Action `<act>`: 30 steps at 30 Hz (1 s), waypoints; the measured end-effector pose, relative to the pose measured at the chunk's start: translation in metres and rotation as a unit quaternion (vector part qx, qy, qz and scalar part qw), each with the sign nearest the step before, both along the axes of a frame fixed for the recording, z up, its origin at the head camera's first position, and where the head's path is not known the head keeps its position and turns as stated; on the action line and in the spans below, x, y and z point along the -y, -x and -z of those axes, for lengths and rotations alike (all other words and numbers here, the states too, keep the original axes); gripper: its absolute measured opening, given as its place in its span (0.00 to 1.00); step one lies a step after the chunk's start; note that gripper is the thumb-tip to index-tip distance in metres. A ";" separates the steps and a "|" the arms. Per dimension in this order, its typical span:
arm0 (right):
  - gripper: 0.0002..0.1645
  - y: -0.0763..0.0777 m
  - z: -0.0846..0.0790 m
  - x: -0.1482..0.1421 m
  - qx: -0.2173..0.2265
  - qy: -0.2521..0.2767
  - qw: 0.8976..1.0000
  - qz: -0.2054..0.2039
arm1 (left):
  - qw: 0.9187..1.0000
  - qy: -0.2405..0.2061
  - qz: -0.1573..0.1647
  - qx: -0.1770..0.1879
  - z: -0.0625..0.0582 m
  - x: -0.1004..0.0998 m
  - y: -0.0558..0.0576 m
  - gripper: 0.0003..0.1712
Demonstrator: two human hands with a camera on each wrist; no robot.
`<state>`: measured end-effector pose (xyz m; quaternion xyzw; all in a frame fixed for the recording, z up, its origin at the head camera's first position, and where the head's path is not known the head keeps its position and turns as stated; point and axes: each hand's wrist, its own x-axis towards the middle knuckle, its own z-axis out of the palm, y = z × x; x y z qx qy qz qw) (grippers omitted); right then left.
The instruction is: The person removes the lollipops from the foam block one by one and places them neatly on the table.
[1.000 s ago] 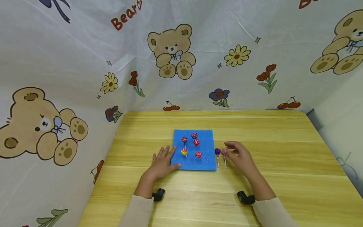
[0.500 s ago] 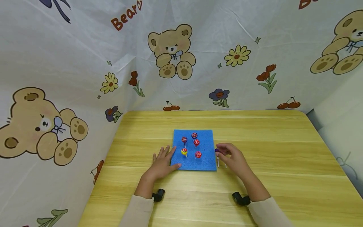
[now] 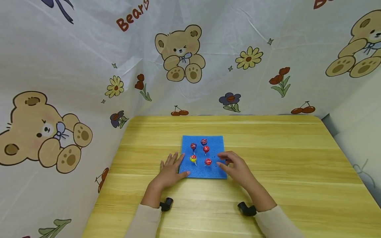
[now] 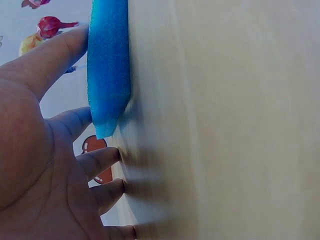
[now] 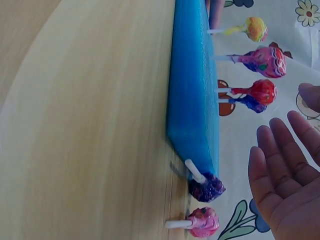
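Several wrapped lollipops stand by their sticks in a blue foam block (image 3: 200,173), among them a yellow lollipop (image 3: 193,157), a pink one (image 3: 208,162) and a red one (image 3: 206,149). My left hand (image 3: 168,174) is spread at the block's left side, thumb and forefinger touching it, other fingertips on the table. Over the block's right edge hovers my right hand (image 3: 239,171), fingers loosely extended and holding nothing. Beneath it, in the right wrist view, a purple lollipop (image 5: 207,188) and a pink lollipop (image 5: 203,222) lie beside the block; the head view hides both.
The wooden table (image 3: 297,158) stretches out on both sides of the block. A white cloth (image 3: 217,39) printed with bears and flowers hangs behind it and along the left. Each wrist carries a small black camera, such as the right wrist camera (image 3: 246,209).
My right hand has moved left from beside the two lying lollipops to above the block's right edge, covering them in the head view. The left hand stays put.
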<state>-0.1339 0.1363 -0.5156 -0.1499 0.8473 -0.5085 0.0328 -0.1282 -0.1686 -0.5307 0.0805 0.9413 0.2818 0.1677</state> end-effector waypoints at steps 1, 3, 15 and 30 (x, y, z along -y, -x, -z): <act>0.23 0.000 0.000 0.002 -0.001 -0.005 1.000 -0.002 | 1.000 0.001 0.000 0.000 0.000 0.000 0.000 0.49; 0.24 -0.001 0.000 0.005 0.000 -0.010 1.000 -0.007 | 1.000 0.001 0.000 0.000 0.000 0.000 0.000 0.49; 0.25 0.001 0.002 0.022 0.002 -0.010 1.000 -0.020 | 1.000 -0.002 0.002 -0.005 0.000 0.000 0.001 0.49; 0.20 -0.001 0.006 0.032 0.012 -0.010 1.000 -0.020 | 1.000 -0.001 0.000 -0.005 0.001 0.000 0.001 0.49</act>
